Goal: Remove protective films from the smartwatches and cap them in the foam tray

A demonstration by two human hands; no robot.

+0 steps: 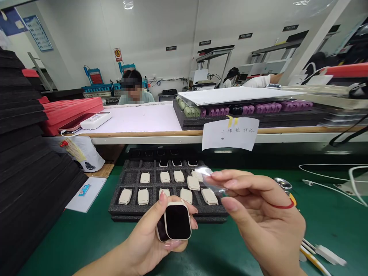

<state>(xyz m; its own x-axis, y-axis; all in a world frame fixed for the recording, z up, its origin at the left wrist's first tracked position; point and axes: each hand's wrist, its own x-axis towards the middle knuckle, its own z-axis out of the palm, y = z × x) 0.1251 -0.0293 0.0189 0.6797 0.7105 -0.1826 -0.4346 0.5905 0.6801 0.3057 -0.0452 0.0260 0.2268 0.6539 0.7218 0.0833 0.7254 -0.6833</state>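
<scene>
Two cream smartwatch bodies (178, 221) with black screens, one overlapping the other, are gripped in my left hand (155, 234). My right hand (258, 211) pinches a clear plastic film (211, 180) between thumb and fingers, up and to the right of the watches. Behind both hands lies a black foam tray (126, 218) with square pockets. Several cream watch bodies (145, 177) sit in it with their backs up, and a few in the far row show dark screens. My left hand hides part of the tray's front edge.
A shelf (138, 122) spans the bench, with a foam tray of green and purple pieces (215, 111) and a hanging paper note (230, 134). Black foam trays (25, 191) are stacked at left. Tools (319, 253) and a white cable (330, 188) lie right. A person (135, 90) sits opposite.
</scene>
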